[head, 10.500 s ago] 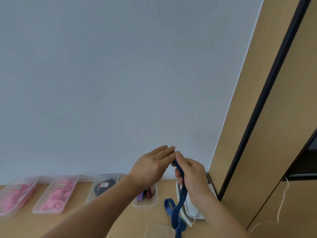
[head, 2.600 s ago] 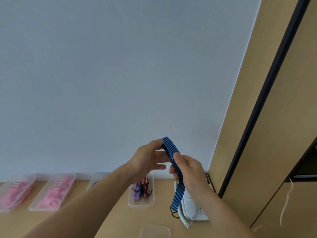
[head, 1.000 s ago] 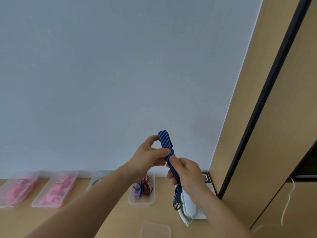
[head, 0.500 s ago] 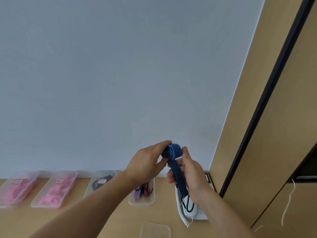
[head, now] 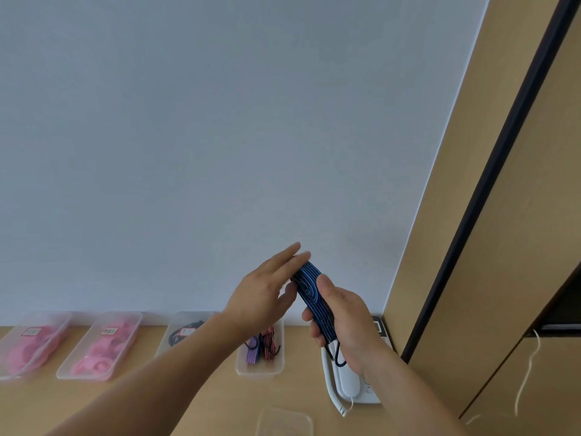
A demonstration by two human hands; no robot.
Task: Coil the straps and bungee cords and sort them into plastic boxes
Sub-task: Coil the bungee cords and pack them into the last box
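A blue striped bungee cord [head: 312, 295], folded into a flat bundle, is held up in front of the wall. My right hand [head: 344, 316] grips the bundle, thumb on its front; a black hook [head: 338, 357] hangs below the palm. My left hand [head: 267, 292] has straight fingers lying against the bundle's upper end. Below, a clear plastic box [head: 261, 368] holds purple and red striped coiled cords [head: 262, 344].
Along the wall on the wooden table [head: 188, 401] stand two boxes of pink coils [head: 100, 349] [head: 28, 347] and a box with black straps [head: 182, 333]. A white telephone [head: 352, 382] lies at right, a clear lid [head: 284, 421] near the front. A cabinet [head: 503, 247] rises on the right.
The dangling cord has been folded up into a compact bundle. My left hand's fingers have straightened and now lie flat on its top; my right hand grips lower on it.
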